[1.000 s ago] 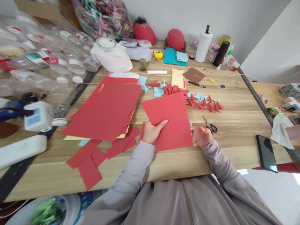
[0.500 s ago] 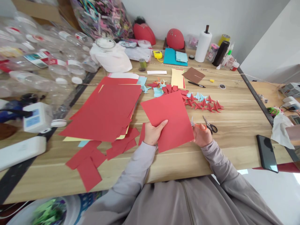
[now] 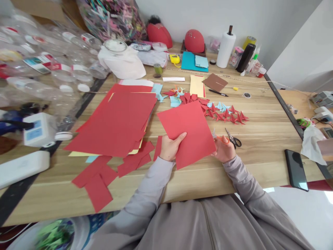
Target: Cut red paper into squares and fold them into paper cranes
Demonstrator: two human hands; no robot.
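A red paper sheet (image 3: pixel 194 133) is held up over the table, tilted. My left hand (image 3: pixel 170 146) grips its left edge, thumb on top and the other fingers hidden beneath. At the sheet's right edge, my right hand (image 3: pixel 224 148) is closed around orange-handled scissors (image 3: pixel 223 139); their blades are mostly hidden by the paper. Left of my hands lies a stack of large red sheets (image 3: pixel 117 121) with yellow ones under it. Smaller red pieces (image 3: pixel 99 192) are scattered in front of the stack.
Folded red and light blue paper shapes (image 3: pixel 223 113) lie beyond the sheet. Black scissors (image 3: pixel 235 140) rest just behind my right hand. A phone (image 3: pixel 296 170) is at the right, plastic bottles (image 3: pixel 39 90) crowd the left, and a white roll (image 3: pixel 225 50) stands at the back.
The view has shifted very slightly. Both hands keep their holds, and the red sheet has barely moved.
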